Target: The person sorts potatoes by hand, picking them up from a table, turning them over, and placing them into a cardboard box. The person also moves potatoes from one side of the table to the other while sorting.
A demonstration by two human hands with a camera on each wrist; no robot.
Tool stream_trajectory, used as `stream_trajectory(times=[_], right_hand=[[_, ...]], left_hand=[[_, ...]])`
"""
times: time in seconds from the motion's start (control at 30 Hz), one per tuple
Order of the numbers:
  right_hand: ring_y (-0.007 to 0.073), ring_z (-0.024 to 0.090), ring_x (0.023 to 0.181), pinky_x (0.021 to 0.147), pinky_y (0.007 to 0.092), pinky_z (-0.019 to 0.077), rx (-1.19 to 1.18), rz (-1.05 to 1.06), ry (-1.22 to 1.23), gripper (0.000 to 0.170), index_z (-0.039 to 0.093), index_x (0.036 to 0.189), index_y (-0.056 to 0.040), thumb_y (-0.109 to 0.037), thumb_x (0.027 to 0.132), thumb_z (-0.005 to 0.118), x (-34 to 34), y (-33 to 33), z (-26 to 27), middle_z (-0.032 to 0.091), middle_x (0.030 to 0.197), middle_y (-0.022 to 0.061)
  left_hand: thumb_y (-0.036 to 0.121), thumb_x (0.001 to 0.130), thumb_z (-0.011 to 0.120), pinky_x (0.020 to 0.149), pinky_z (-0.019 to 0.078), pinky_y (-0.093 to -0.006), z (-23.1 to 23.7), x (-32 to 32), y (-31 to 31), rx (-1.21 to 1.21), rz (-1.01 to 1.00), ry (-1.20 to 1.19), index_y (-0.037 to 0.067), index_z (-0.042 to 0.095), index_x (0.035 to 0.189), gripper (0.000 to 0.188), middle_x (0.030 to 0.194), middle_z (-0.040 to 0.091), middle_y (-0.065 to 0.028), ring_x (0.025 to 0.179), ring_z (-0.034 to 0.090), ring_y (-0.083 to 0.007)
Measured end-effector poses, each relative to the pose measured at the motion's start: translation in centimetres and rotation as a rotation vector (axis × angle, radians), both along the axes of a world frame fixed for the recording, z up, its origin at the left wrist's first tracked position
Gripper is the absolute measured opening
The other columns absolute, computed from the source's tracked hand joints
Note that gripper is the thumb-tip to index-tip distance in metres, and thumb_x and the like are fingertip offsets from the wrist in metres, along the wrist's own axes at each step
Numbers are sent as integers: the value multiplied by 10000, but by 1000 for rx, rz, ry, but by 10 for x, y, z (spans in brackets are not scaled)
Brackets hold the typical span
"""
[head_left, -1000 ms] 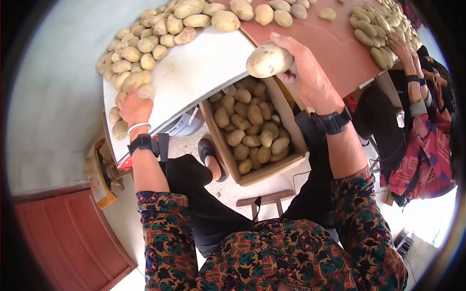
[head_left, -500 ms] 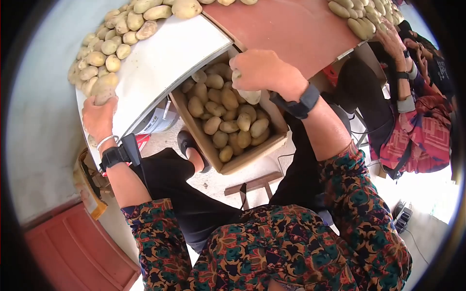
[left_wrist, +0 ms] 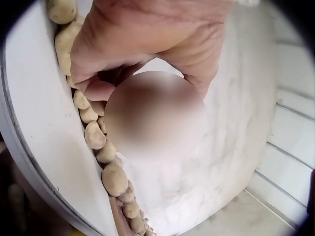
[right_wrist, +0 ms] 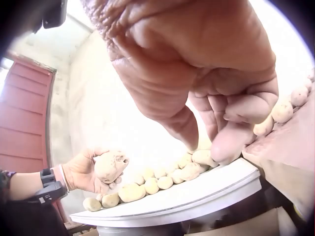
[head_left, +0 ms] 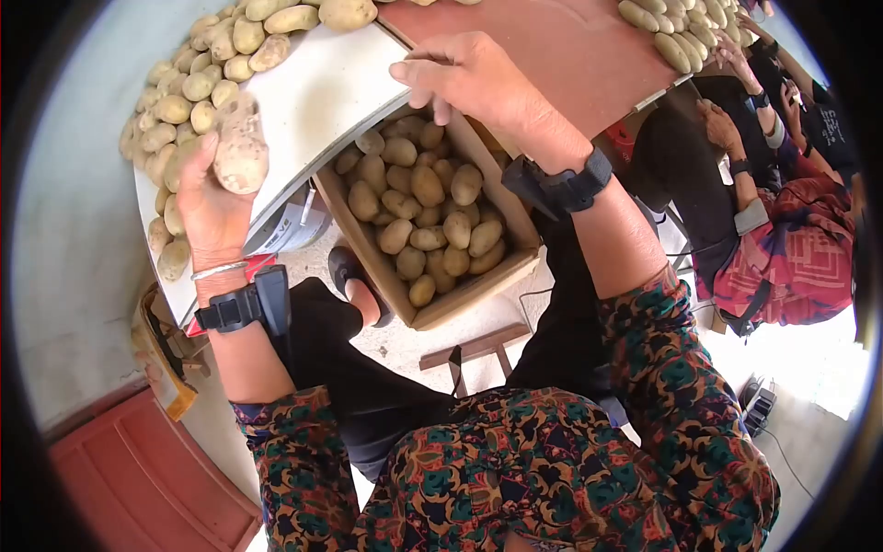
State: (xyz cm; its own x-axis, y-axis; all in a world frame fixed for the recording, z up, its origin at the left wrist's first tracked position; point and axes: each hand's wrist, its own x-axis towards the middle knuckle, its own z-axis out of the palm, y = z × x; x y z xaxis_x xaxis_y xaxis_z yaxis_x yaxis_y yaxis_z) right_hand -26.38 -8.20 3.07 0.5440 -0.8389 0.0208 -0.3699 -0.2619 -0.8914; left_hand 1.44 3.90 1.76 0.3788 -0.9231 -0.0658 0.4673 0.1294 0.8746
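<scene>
My left hand [head_left: 216,212] grips a large, pale potato [head_left: 242,156] with dark marks, held up over the white table's left part. In the right wrist view the same potato [right_wrist: 110,167] shows a dark pit at one end. A blurred round shape fills the grip in the left wrist view. My right hand [head_left: 478,87] has nothing in it, its fingers loosely bent above the table edge and the far end of the cardboard box [head_left: 412,317]. Inside that box lie many potatoes [head_left: 428,186]. A heap of potatoes [head_left: 198,87] borders the white table top [head_left: 313,101].
A reddish table [head_left: 543,64] adjoins the white one, with more potatoes [head_left: 685,46] at its far right. Another person [head_left: 782,248] sits at the right. A bucket [head_left: 299,225] stands under the white table, beside the box. A small wooden stool [head_left: 474,348] is between my legs.
My right hand has brought its potato down over the box, let it go and risen again. My left hand has lifted a potato from the heap and turned it upward.
</scene>
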Motion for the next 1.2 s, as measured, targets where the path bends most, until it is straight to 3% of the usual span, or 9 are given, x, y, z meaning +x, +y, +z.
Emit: stream_trajectory(times=[0.1,0.17,0.23,0.3,0.5,0.6,0.8,1.0,1.2], right_hand=[[160,670,753,606,250,521,259,160,-153,607,633,1090,35,-509,822,667,5,8,3,679,882,124],[188,669,751,597,231,512,382,290,-294,713,547,1203,58,-528,817,674,14,17,1,662,959,153],[190,665,744,563,226,506,401,355,-366,776,487,1257,65,-537,809,683,19,24,1,639,995,170],[159,644,717,525,223,484,351,290,-336,727,533,1214,52,-540,816,671,23,22,-6,646,909,139],[116,593,638,545,232,472,433,153,-352,412,697,939,-28,-410,799,632,9,11,-1,655,801,51],[139,622,693,601,265,503,267,65,-199,491,694,969,-8,-452,766,639,4,9,6,668,832,64],[373,662,901,796,444,531,-292,5,615,338,651,981,14,-223,762,549,11,13,-12,674,917,239],[387,663,835,756,466,535,-547,-131,574,181,644,904,-13,-124,786,563,11,-3,-28,682,846,198],[385,658,811,732,481,531,-539,-225,393,142,654,884,-74,-152,821,554,12,-3,-24,675,806,181]], left_hand=[[260,899,600,1007,434,-404,-3,-21,-7,-48,-105,46,-23,432,1363,569,1338,532,-140,1211,528,-262],[245,877,630,911,475,-332,-7,-36,-13,-55,-233,-87,-9,589,1171,391,1085,640,-74,1021,602,-179],[283,838,675,830,489,-281,-1,-56,-18,28,-282,-432,-39,582,1141,451,1026,640,-85,927,610,-155],[288,799,743,826,492,-277,-4,-69,-23,10,-297,-605,-45,582,1140,503,1035,642,-97,940,610,-160],[267,823,759,797,505,-260,1,-75,-32,41,-436,-472,-36,595,1149,475,1041,650,-107,917,623,-152],[229,861,718,760,510,-256,-5,-65,-37,113,-242,-422,-19,611,1129,380,999,669,-105,873,643,-154],[207,897,673,744,487,-225,-12,-41,-36,211,-43,-432,-19,596,1149,347,1014,679,-112,856,640,-139],[185,893,673,722,490,-224,-12,-40,-33,249,-32,-512,-28,594,1149,342,999,680,-112,841,640,-134],[182,880,677,704,491,-221,-10,-33,-32,282,2,-537,-29,599,1141,345,977,683,-100,827,642,-134]])
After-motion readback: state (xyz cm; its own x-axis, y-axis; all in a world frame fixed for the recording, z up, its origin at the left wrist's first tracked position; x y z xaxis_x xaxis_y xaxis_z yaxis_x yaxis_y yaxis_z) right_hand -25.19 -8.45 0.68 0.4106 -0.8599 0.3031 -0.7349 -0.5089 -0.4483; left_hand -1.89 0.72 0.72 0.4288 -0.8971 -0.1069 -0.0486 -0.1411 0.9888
